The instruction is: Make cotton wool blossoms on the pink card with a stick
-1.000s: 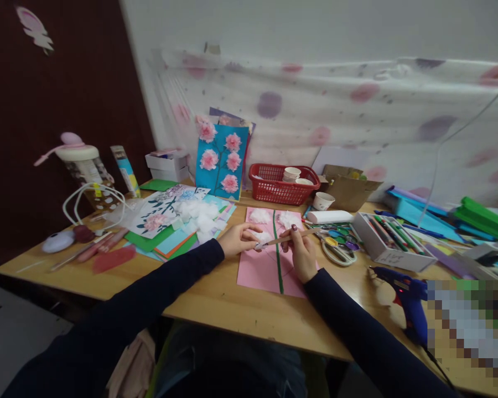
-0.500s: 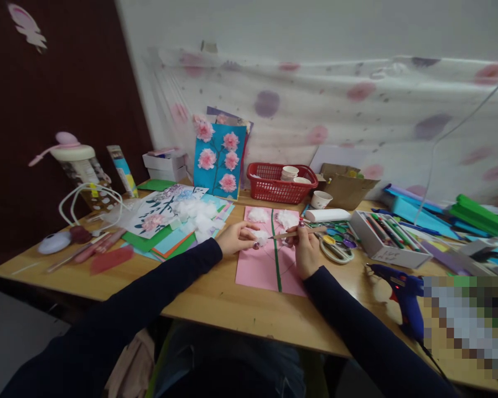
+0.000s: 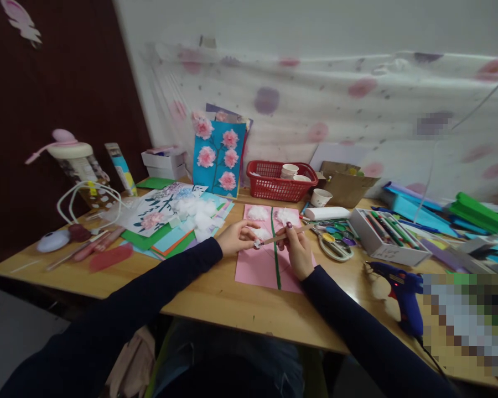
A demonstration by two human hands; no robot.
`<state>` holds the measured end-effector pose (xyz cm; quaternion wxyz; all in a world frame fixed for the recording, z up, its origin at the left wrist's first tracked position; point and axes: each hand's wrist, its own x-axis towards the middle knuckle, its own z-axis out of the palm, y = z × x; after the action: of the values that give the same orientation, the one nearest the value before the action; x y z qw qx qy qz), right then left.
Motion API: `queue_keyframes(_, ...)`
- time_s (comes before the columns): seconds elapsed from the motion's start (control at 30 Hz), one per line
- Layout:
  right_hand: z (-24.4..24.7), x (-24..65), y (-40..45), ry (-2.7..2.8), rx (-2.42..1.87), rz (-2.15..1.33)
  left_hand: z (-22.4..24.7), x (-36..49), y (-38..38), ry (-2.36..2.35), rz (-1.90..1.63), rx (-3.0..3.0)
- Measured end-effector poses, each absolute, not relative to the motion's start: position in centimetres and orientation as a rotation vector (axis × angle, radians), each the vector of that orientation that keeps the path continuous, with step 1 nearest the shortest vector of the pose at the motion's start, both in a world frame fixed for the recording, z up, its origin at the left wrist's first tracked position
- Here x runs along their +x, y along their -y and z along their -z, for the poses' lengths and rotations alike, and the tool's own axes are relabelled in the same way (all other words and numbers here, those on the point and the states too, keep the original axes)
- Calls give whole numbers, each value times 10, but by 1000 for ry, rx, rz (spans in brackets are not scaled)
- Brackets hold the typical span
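Observation:
A pink sheet lies on the table before me, with a green stripe down its middle and thin drawn lines. White cotton tufts sit on its upper part, either side of the stripe. My right hand grips a thin brown pencil-like stick, its dark tip pointing left. Over the sheet's left edge, my left hand pinches a small white bit of cotton close to that tip. Another cotton tuft shows just behind these fingertips.
Loose cotton lies on coloured papers at left. Behind stand a blue flower picture and a red basket with paper cups. To the right are scissors, a box of pens and a blue glue gun.
The stick's tip has shifted slightly left and down towards my left fingertips, and its shaft now tilts more. My right hand has moved a little left.

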<state>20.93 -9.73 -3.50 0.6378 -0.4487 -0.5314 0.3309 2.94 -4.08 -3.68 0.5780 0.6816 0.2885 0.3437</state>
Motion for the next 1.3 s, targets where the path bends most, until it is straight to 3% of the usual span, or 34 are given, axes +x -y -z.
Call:
queue_keyframes(0.37, 35, 209, 97, 1270, -1027, -698, 29, 27, 41, -652, -777, 1533)
queue_keyframes(0.67, 34, 217, 95, 1352, -1178, -481, 32, 23, 30, -880, -994, 1566)
queue_keyframes(0.87, 34, 210, 96, 1405, -1345, -393, 28, 24, 33, -850, -1051, 1799)
queue_keyframes(1.3, 38, 217, 93, 1317, -1351, -322, 18, 53, 31, -923, -836, 2419)
